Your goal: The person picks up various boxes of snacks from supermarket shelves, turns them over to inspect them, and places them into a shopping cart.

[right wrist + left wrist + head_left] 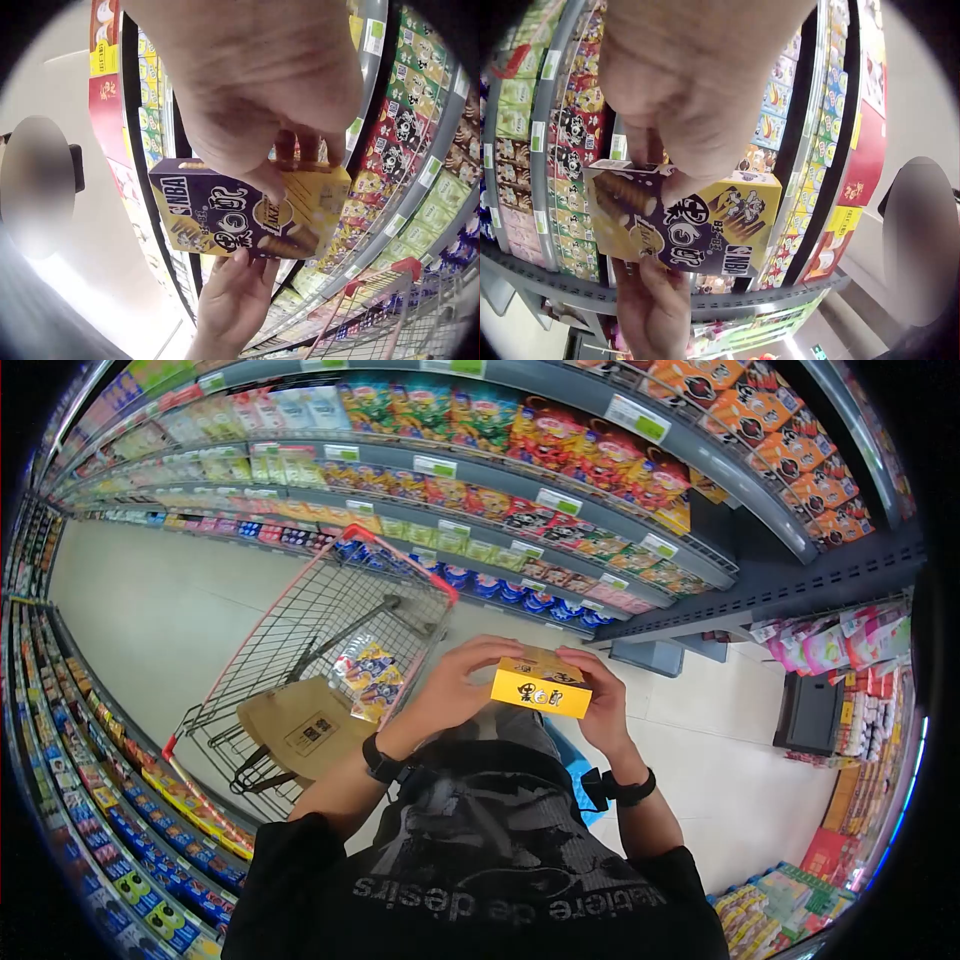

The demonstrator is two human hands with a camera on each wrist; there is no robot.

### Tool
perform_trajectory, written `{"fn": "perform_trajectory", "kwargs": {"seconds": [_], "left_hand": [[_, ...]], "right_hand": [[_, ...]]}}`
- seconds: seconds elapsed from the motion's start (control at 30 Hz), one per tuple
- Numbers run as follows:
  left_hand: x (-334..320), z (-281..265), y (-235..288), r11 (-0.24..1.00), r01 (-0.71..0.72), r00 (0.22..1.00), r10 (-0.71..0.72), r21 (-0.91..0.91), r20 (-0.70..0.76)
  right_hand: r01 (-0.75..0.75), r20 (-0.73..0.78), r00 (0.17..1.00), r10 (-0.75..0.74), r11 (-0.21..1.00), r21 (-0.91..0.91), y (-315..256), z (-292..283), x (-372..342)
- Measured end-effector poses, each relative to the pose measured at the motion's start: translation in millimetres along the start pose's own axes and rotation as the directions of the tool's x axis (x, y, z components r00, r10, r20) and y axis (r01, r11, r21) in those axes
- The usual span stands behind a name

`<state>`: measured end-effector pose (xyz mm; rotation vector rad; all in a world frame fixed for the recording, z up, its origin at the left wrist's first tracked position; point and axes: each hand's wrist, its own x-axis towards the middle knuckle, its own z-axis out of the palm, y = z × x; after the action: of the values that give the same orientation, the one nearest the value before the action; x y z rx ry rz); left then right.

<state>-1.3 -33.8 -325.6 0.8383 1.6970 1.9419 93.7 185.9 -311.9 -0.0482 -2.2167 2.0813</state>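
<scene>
A yellow and purple snack box (541, 694) is held in front of the chest between both hands. The left hand (458, 685) grips one end and the right hand (604, 705) grips the other. In the left wrist view the printed face of the box (682, 225) shows, with the left hand (690, 97) across one long edge and the right hand (654, 307) at the opposite edge. The right wrist view shows the box (247, 214) tilted, the right hand (262, 97) over one edge, the left hand (234, 300) at the other.
A wire shopping cart with a red-trimmed rim (455, 596) stands beside the person, holding a brown bag (310, 730) and colourful snack packs (375, 678). Stocked shelves (440, 465) curve around ahead and on the left. Hanging pink packages (850, 640) are at the right, above pale floor.
</scene>
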Motion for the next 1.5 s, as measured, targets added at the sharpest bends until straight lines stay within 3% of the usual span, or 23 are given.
{"fn": "perform_trajectory", "kwargs": {"seconds": [0.13, 0.23, 0.27, 0.37, 0.4, 0.53, 0.63, 0.77, 0.87, 1.07, 1.17, 1.2, 1.27, 1.3, 1.33, 1.4, 1.47, 1.5], "left_hand": [[-22.1, -13.1, -0.2, 0.994, 0.047, 0.996, -0.054, -0.101, -0.076], [-30.2, -18.3, 9.5, 0.950, 0.157, 0.963, -0.208, -0.271, -0.169], [-36.6, -21.0, -3.2, 0.932, 0.255, 0.920, -0.316, -0.258, -0.234], [-47.6, -30.7, -7.8, 0.807, 0.469, 0.788, -0.566, -0.358, -0.243], [-52.1, -30.7, -15.0, 0.834, 0.447, 0.800, -0.534, -0.323, -0.274], [-62.6, -32.4, -25.9, 0.767, 0.367, 0.802, -0.548, -0.525, -0.239], [-64.5, -39.1, -32.9, 0.732, 0.492, 0.719, -0.647, -0.470, -0.254], [-64.9, -44.0, -34.3, 0.757, 0.459, 0.754, -0.609, -0.464, -0.248], [-65.0, -48.5, -38.9, 0.745, 0.519, 0.716, -0.647, -0.418, -0.263], [-63.5, -55.7, -54.1, 0.738, 0.489, 0.712, -0.646, -0.466, -0.275], [-67.0, -59.1, -62.4, 0.846, 0.481, 0.786, -0.533, -0.230, -0.313], [-69.3, -61.2, -64.6, 0.834, 0.485, 0.789, -0.547, -0.265, -0.278], [-70.9, -62.1, -63.2, 0.875, 0.457, 0.807, -0.483, -0.158, -0.340], [-71.7, -62.4, -62.9, 0.890, 0.443, 0.814, -0.448, -0.105, -0.370], [-70.2, -63.3, -44.7, 0.857, 0.490, 0.784, -0.513, -0.159, -0.350], [-75.3, -54.8, -47.8, 0.908, 0.384, 0.796, -0.417, -0.168, -0.438], [-81.3, -54.6, -52.7, 0.942, 0.322, 0.812, -0.324, -0.091, -0.486], [-84.8, -58.2, -55.2, 0.927, 0.295, 0.817, -0.370, -0.231, -0.443]], "right_hand": [[-0.055, 0.080, 0.995, 0.062, 0.995, -0.087, -8.2, 17.6, 3.7], [-0.239, 0.145, 0.962, 0.231, 0.971, 0.034, 1.9, 25.6, 5.2], [-0.295, 0.143, 0.949, 0.280, 0.950, 0.098, 4.5, 33.4, 8.1], [-0.623, 0.240, 0.780, 0.579, 0.757, 0.197, -2.1, 44.9, 14.0], [-0.605, 0.255, 0.789, 0.558, 0.779, 0.166, 1.6, 49.6, 14.9], [-0.707, 0.301, 0.703, 0.644, 0.680, 0.195, 4.9, 60.8, 27.3], [-0.768, 0.352, 0.632, 0.690, 0.617, 0.169, 13.0, 61.5, 34.6], [-0.785, 0.359, 0.612, 0.705, 0.597, 0.165, 14.0, 67.6, 36.6], [-0.787, 0.349, 0.611, 0.710, 0.592, 0.172, 18.2, 69.7, 39.0], [-0.772, 0.312, 0.633, 0.709, 0.606, 0.190, 18.1, 76.9, 44.5], [-0.734, 0.262, 0.678, 0.687, 0.648, 0.202, 16.8, 91.6, 49.3], [-0.718, 0.278, 0.693, 0.665, 0.669, 0.191, 19.9, 94.2, 50.2], [-0.693, 0.305, 0.711, 0.634, 0.706, 0.149, 24.5, 100.7, 54.2], [-0.663, 0.318, 0.730, 0.606, 0.741, 0.110, 24.8, 105.4, 56.2], [-0.631, 0.332, 0.746, 0.577, 0.773, 0.072, 24.7, 111.5, 56.9], [-0.593, 0.386, 0.741, 0.549, 0.805, -0.005, 21.4, 125.9, 59.1], [-0.436, 0.500, 0.761, 0.414, 0.896, -0.078, 39.6, 130.3, 58.8], [-0.348, 0.556, 0.757, 0.344, 0.932, -0.102, 55.6, 131.6, 60.4]]}}
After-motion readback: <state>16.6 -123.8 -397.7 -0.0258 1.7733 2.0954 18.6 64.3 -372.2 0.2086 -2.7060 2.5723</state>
